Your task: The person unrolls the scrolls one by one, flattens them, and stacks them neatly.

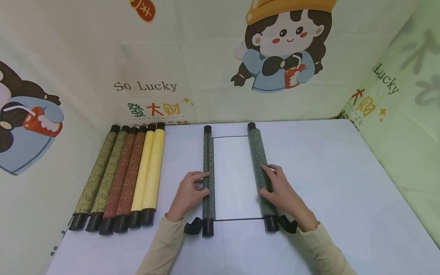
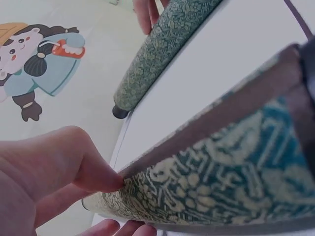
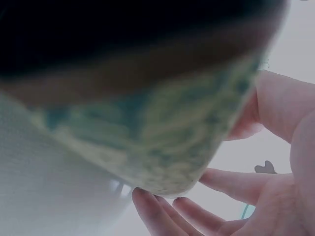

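A hanging scroll with green patterned cloth and black end knobs lies partly unrolled, its white sheet (image 1: 235, 175) showing between two rolls. At the left roll (image 1: 208, 152) my left hand (image 1: 189, 194) grips the side, thumb and fingers around it; the left wrist view shows the thumb against the patterned cloth (image 2: 197, 182). My right hand (image 1: 282, 193) holds the thicker right roll (image 1: 258, 152) with thumb and fingertips from its outer side. In the right wrist view, that roll (image 3: 157, 147) is blurred and hides part of the fingers.
Several rolled scrolls lie side by side at the left: olive ones (image 1: 97, 172), dark red ones (image 1: 131, 172) and yellow ones (image 1: 153, 172). The white table (image 1: 330, 164) meets a printed cloth backdrop (image 1: 206, 68) at the back and sides.
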Demonstrator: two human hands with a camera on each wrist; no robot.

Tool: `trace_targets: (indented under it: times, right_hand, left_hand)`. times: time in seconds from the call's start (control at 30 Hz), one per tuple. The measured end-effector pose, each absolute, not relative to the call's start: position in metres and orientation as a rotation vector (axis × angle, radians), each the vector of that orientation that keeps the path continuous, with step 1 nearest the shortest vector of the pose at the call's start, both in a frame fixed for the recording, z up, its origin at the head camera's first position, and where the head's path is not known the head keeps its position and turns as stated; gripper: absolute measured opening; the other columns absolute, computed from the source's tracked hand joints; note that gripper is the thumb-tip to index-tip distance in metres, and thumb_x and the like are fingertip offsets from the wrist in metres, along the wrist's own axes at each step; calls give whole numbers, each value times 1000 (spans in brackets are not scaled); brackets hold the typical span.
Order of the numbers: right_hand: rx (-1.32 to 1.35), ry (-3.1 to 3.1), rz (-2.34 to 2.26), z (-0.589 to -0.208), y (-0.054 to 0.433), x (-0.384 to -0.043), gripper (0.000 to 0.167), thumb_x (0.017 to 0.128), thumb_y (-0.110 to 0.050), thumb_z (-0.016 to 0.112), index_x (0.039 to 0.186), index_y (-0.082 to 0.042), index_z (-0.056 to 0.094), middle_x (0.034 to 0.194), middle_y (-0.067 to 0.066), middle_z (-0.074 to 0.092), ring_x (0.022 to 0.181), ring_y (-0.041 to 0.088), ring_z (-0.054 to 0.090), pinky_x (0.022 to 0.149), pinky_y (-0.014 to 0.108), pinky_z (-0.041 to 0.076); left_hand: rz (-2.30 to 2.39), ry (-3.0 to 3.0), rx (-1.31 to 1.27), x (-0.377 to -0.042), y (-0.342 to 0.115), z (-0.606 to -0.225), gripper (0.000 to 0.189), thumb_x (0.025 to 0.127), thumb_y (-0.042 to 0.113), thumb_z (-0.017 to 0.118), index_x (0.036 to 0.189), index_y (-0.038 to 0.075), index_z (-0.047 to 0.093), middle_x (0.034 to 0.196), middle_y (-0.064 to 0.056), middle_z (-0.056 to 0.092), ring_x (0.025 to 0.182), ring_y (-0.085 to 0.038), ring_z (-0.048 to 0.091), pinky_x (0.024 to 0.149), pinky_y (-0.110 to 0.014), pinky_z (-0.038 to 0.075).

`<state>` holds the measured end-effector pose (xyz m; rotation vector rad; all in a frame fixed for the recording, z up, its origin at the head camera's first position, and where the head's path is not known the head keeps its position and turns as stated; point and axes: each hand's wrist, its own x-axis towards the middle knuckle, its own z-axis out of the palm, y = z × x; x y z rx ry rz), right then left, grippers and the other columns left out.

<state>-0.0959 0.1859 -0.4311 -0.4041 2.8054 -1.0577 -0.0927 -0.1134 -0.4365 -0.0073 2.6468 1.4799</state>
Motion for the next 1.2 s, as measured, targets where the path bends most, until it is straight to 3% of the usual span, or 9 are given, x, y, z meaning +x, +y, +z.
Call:
trace_targets:
  times: [0.23, 0.47, 0.9, 1.07, 1.2]
  right_hand:
    - [-426, 2829, -1019, -429, 189, -96, 66, 90, -4, 55, 151, 4, 32, 149, 30, 27, 121, 40, 46, 84, 45, 44]
    - [-433, 2826, -984, -429, 190, -96, 77, 92, -18, 71, 151, 7, 29, 147, 34, 27, 131, 48, 41, 99, 59, 44]
    - [-390, 2813, -979, -426, 198, -97, 75, 89, -11, 68, 148, 12, 28, 147, 33, 27, 122, 44, 50, 95, 55, 48]
    - [-398, 2799, -1015, -424, 204, -96, 74, 88, -7, 66, 150, 6, 29, 147, 33, 27, 115, 42, 54, 89, 53, 50]
    - [-453, 2823, -1020, -422, 209, -96, 69, 84, -1, 62, 149, 0, 37, 146, 32, 28, 119, 43, 49, 86, 51, 48]
  left_hand:
    - [1484, 2655, -19, -92, -115, -438, 46, 84, 8, 75, 129, 10, 66, 135, -16, 54, 111, -30, 63, 88, -38, 57]
    - [1509, 2669, -55, -90, -114, -438, 58, 75, 18, 88, 129, 12, 66, 132, -14, 58, 107, -29, 64, 85, -37, 57]
    - [1472, 2674, -133, -86, -118, -438, 61, 76, 14, 86, 133, 12, 63, 125, -14, 61, 102, -29, 66, 83, -40, 57]
    - [1480, 2666, -138, -84, -119, -436, 61, 78, 13, 84, 134, 11, 61, 125, -15, 61, 105, -29, 65, 85, -41, 56]
    - [1500, 2656, -156, -83, -121, -435, 59, 80, 11, 82, 134, 10, 61, 123, -15, 61, 101, -29, 66, 83, -40, 57]
